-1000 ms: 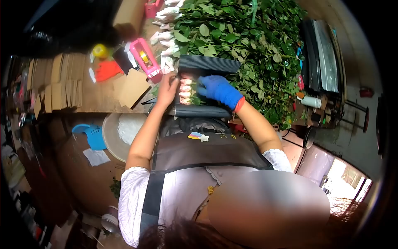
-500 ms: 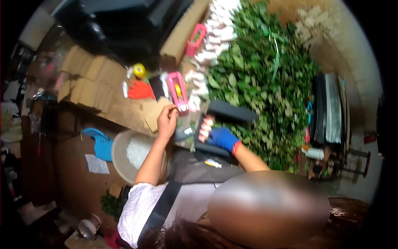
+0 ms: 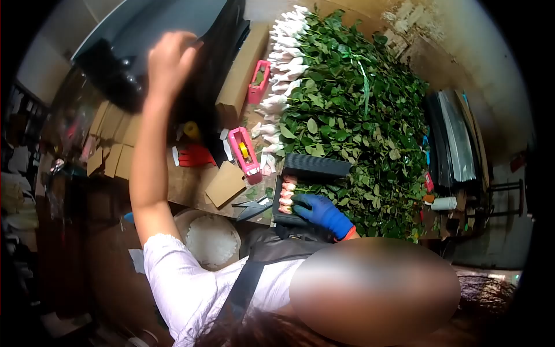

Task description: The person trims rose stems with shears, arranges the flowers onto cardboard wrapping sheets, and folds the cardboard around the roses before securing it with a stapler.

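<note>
My bare left hand (image 3: 170, 63) is raised at the upper left, in front of dark plastic sheeting (image 3: 205, 75). Its fingers are curled, and what they hold, if anything, cannot be made out. My right hand (image 3: 325, 215), in a blue glove, has its fingers closed on the stems just beside a short row of pink rose heads (image 3: 287, 195). These roses lie in a black ribbed holder (image 3: 317, 165) at the table's near edge. Beyond it is a large pile of leafy rose stems (image 3: 347, 110), with heads in white wraps (image 3: 289, 49) along its left side.
Left of the holder are a pink tape dispenser (image 3: 245, 156), a cardboard piece (image 3: 225, 184), scissors (image 3: 253, 208) and a red glove (image 3: 195, 155). Another pink dispenser (image 3: 258, 82) stands farther back. A round tub (image 3: 213, 240) is below the table edge. Dark panels (image 3: 448, 139) lean at the right.
My left hand has moved from beside the rose heads, past the pink dispenser, up to the dark sheeting. My gloved right hand stays at the roses in the holder. The camera view has shifted.
</note>
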Action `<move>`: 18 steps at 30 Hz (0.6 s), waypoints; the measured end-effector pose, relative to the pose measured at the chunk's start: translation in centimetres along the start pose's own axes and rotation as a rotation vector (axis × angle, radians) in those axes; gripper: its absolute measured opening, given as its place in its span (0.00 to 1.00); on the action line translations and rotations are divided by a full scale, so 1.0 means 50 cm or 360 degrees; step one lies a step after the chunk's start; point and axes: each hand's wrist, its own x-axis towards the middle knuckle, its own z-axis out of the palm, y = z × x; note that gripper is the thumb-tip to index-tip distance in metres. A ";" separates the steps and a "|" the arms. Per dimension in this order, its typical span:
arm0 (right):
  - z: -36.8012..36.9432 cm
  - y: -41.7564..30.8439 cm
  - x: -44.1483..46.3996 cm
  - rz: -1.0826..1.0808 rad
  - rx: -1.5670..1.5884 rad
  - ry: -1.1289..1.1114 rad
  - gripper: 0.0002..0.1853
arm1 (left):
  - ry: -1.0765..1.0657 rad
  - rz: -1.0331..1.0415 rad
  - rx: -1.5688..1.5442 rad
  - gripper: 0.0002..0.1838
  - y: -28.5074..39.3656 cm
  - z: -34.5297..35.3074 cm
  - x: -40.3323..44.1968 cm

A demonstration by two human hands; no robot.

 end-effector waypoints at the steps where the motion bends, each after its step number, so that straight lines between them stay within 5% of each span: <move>1: -0.007 -0.009 0.001 -0.0034 0.0151 0.0041 0.23 | 0.0156 -0.0006 -0.0191 0.05 0.088 -0.023 -0.019; 4: -0.062 -0.084 0.022 0.0034 0.1100 0.0107 0.25 | 0.0416 0.0552 -0.0168 0.14 0.269 -0.054 -0.140; 7: -0.093 -0.098 0.034 -0.0085 0.2162 0.0354 0.25 | 0.0064 0.0604 -0.0560 0.20 0.409 0.001 -0.313; 9: -0.140 -0.028 0.047 0.0174 0.1232 0.0487 0.18 | -0.0250 0.0582 -0.0595 0.20 0.467 0.066 -0.414; 11: -0.144 -0.001 0.024 0.0220 0.0936 0.0645 0.15 | -0.0505 0.0297 -0.0750 0.20 0.494 0.067 -0.448; 15: -0.153 0.090 -0.066 0.0656 0.0839 0.0394 0.14 | -0.0239 -0.0814 -0.0720 0.22 0.460 0.117 -0.547; 18: -0.131 0.135 -0.097 0.0873 0.0636 0.0153 0.19 | -0.1162 -0.1425 -0.1220 0.14 0.412 0.185 -0.668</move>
